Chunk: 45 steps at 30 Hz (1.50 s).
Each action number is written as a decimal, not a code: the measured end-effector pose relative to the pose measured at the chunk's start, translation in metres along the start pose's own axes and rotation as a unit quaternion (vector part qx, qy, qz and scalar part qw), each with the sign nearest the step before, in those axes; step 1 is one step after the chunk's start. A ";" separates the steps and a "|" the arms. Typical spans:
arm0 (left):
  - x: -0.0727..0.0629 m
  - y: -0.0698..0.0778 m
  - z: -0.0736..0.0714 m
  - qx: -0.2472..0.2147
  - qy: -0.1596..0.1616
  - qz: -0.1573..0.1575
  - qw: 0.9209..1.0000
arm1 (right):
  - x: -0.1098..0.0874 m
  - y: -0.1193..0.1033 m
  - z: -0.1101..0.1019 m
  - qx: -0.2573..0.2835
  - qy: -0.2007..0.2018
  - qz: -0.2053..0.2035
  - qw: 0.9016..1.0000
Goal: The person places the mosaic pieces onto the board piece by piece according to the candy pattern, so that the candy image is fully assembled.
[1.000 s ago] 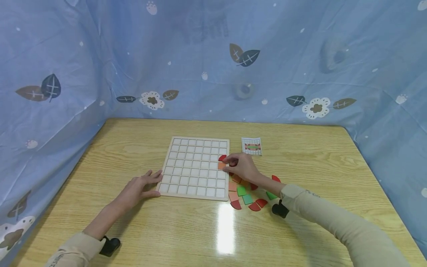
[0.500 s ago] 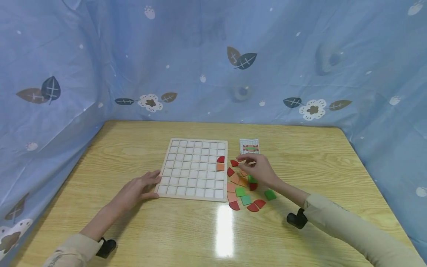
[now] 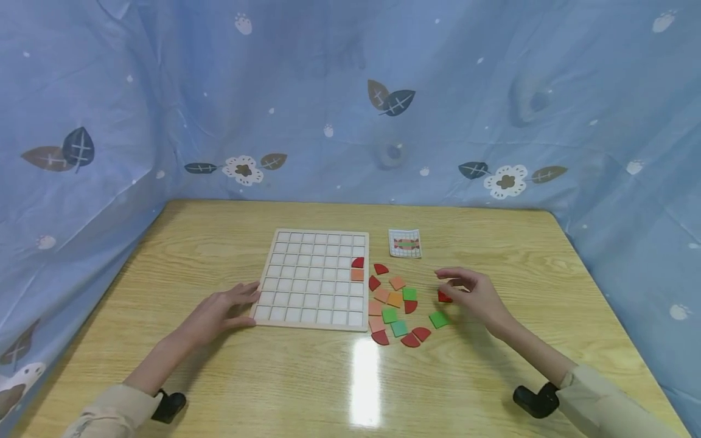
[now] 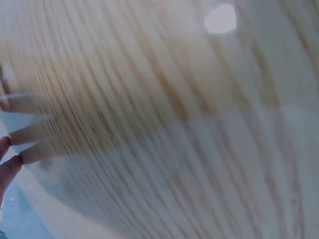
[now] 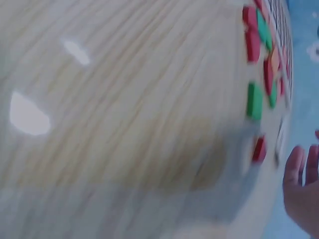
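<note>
A wooden grid board (image 3: 306,327) lies flat on the table, with a red quarter-circle tile (image 3: 358,263) and an orange square tile (image 3: 357,275) in its right-hand column. My left hand (image 3: 219,313) rests at the board's left edge, fingers extended and thumb near the lower corner. The right hand (image 3: 475,299) hovers beside a lone red tile (image 3: 444,296), partly hidden by the fingers in the head view. In the right wrist view that red tile (image 5: 259,149) lies on the table, apart from the loosely bent fingers (image 5: 294,167).
Right of the board lie several loose tiles, among them a green square (image 3: 439,319), a teal square (image 3: 399,328) and red quarter-circles (image 3: 411,340). A small pattern card (image 3: 405,244) sits behind them. Blue patterned cloth (image 3: 328,109) surrounds the table.
My right hand has left the board and moved right, past the loose tiles, to the lone red tile. The orange tile stays in its cell. The left hand keeps its place on the board's edge.
</note>
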<state>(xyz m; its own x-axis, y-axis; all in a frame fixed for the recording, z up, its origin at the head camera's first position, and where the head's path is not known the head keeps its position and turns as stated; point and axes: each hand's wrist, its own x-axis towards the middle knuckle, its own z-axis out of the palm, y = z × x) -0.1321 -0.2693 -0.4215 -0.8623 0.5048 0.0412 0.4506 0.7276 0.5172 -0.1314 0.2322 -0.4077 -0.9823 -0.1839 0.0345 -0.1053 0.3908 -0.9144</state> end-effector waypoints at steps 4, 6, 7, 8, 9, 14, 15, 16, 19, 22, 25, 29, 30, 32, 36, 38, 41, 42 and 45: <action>0.000 0.000 0.001 0.002 0.005 0.004 1.000 | -0.010 0.017 -0.015 0.030 -0.014 -0.014 0.999; 0.000 0.000 0.002 0.003 0.007 0.008 1.000 | -0.015 0.025 -0.019 0.045 -0.020 -0.019 0.999; 0.000 0.000 0.002 0.003 0.008 0.009 1.000 | -0.018 0.028 -0.021 0.047 -0.022 -0.022 0.998; 0.000 0.000 0.002 0.003 0.009 0.011 1.000 | -0.020 0.030 -0.022 0.047 -0.023 -0.025 0.998; 0.000 0.000 0.002 0.002 0.010 0.012 1.000 | -0.023 0.032 -0.022 0.048 -0.024 -0.027 0.998; 0.000 -0.002 0.002 -0.008 0.004 0.004 1.000 | -0.034 0.034 -0.018 0.074 -0.031 -0.042 0.996; 0.000 -0.002 0.002 -0.010 0.001 0.002 1.000 | -0.036 0.033 -0.017 0.080 -0.032 -0.044 0.995; 0.000 -0.003 0.002 -0.011 0.000 0.001 1.000 | -0.037 0.033 -0.015 0.084 -0.033 -0.045 0.995; 0.000 -0.004 0.002 -0.008 0.005 0.006 1.000 | -0.039 0.033 -0.011 0.085 -0.027 -0.044 0.995; -0.001 -0.004 0.002 -0.005 0.012 0.013 1.000 | -0.039 0.034 -0.009 0.067 -0.014 -0.045 0.997; -0.001 -0.003 0.002 -0.006 0.016 0.015 1.000 | -0.036 0.037 -0.008 0.042 0.000 -0.044 0.998; -0.001 -0.001 0.002 -0.016 0.009 0.013 1.000 | -0.031 0.040 -0.009 0.015 0.005 -0.040 0.999; 0.000 -0.001 0.002 -0.017 0.009 0.013 1.000 | -0.030 0.040 -0.009 0.012 0.005 -0.040 0.999; 0.000 -0.001 0.002 -0.020 0.007 0.011 1.000 | -0.027 0.041 -0.009 0.002 0.001 -0.044 0.999; 0.000 -0.001 0.002 -0.021 0.005 0.004 1.000 | -0.020 0.041 -0.011 -0.011 -0.005 -0.059 0.998; 0.000 -0.001 0.003 -0.023 0.002 0.001 1.000 | -0.016 0.041 -0.012 -0.023 -0.009 -0.069 0.997; 0.000 -0.001 0.002 -0.022 0.001 0.000 1.000 | -0.010 0.042 -0.014 -0.053 -0.022 -0.093 0.994; 0.000 -0.001 0.002 -0.022 0.002 0.000 1.000 | -0.007 0.043 -0.015 -0.066 -0.028 -0.103 0.992; -0.001 -0.001 0.002 -0.020 0.003 0.002 1.000 | -0.001 0.045 -0.017 -0.103 -0.046 -0.131 0.985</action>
<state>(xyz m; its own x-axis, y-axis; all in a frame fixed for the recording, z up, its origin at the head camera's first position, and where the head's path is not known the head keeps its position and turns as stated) -0.1317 -0.2694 -0.4241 -0.8619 0.5047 0.0490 0.4447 0.7060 0.5512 -0.1380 0.2651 -0.4416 -0.8999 -0.3804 0.2132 -0.3923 0.4926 -0.7768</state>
